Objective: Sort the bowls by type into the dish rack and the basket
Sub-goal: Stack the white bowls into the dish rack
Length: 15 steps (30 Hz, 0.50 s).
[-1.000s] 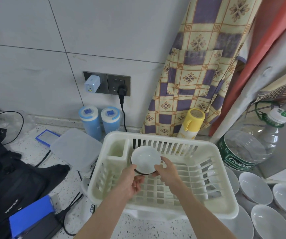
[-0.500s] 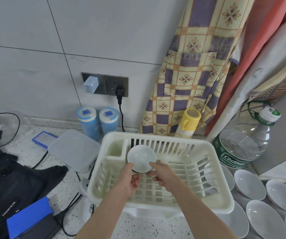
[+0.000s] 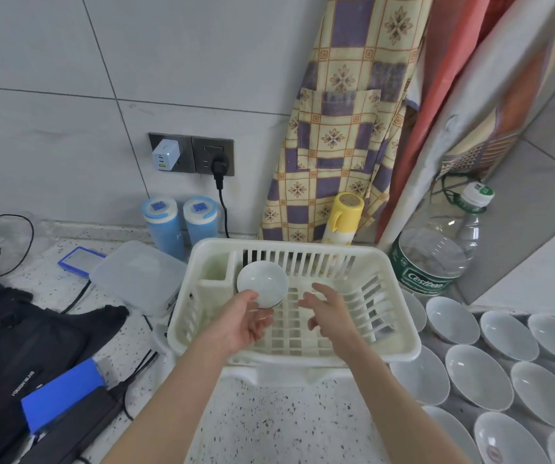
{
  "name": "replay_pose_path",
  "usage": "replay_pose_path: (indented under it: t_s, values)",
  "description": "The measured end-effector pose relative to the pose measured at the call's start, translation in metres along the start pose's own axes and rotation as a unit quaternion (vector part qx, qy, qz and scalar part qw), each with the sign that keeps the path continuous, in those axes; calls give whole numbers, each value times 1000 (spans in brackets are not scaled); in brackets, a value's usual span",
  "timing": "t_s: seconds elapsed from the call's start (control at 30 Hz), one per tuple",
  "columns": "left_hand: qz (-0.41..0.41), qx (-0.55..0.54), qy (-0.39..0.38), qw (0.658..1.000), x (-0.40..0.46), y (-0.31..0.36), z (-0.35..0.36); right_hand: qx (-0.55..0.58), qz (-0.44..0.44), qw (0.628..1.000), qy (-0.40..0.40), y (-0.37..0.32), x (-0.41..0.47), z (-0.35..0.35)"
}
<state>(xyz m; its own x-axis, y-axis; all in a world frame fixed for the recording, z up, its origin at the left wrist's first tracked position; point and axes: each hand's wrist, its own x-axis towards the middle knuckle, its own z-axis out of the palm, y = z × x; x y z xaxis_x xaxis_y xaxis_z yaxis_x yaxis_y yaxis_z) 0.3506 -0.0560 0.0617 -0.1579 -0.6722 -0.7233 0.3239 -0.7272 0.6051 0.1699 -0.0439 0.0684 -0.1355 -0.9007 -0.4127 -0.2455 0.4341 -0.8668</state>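
Partly hidden by left hand (image 3: 241,321) touching it, small bowl (image 3: 262,283) in dish rack (image 3: 400,343), right hand (image 3: 328,309) released.

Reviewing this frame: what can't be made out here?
Head view only:
- Basket: none visible.
- Small bowl in the dish rack: its lower edge is hidden behind the left hand, so grip or contact is unclear.
- Bowls at right: cut off by the frame edge, count unknown.
- Right hand: slightly blurred.

Small bowl (image 3: 262,284) stands tilted in dish rack (image 3: 400,343).
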Motion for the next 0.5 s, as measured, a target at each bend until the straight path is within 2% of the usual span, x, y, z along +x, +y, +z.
replay_pose_path:
  t_s: [0.13,0.2,0.3,0.37,0.43,0.5]
  values:
    - [69,-65,-55,994,-32,-16,9,88,-53,993,49,16,-43,-37]
    - [80,-60,-104,989,-47,-29,14,118,-65,988,75,30,-65,-53]
    - [54,-20,-201,978,-64,-60,22,142,-51,980,130,53,-91,-68]
    - [22,25,-239,970,-70,-84,30,160,-32,976,148,68,-105,-75]
    - [-10,86,-230,969,-74,-111,42,173,-12,973,155,83,-118,-82]
    - [-43,143,-190,970,-75,-138,56,172,7,971,164,97,-130,-91]
